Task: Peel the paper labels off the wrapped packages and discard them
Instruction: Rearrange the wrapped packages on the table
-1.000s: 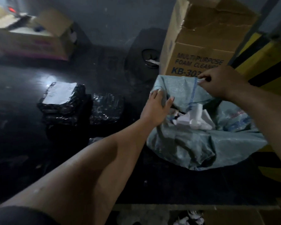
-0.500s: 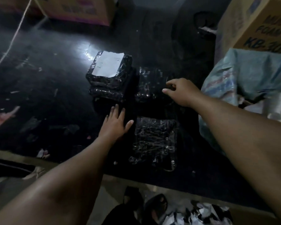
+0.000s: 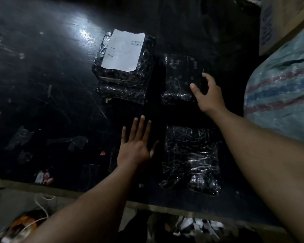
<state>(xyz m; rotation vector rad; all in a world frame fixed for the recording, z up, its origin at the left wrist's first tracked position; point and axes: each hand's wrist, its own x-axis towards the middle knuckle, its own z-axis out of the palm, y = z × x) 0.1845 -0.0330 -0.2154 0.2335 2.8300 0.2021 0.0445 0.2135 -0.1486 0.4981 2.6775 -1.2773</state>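
Observation:
A stack of black plastic-wrapped packages [image 3: 121, 85] lies on the dark table, and the top one carries a white paper label [image 3: 123, 50]. To its right lies a bare black package [image 3: 179, 79]. A third bare package [image 3: 189, 158] sits nearer the table's front edge. My right hand [image 3: 209, 97] hovers open at the right edge of the middle package, fingers curled over it. My left hand [image 3: 136, 146] is spread flat on the table between the stack and the near package, holding nothing.
A blue-green woven sack [image 3: 284, 88] bulges at the right, with a cardboard box [image 3: 277, 20] behind it. Tape scraps [image 3: 75, 142] dot the dark table [image 3: 42, 76]. Crumpled paper [image 3: 197, 227] and cords [image 3: 40, 206] lie below the front edge.
Both hands left the sack at the right and came over to the packages. My right hand now reaches the middle package; my left has settled flat on the table.

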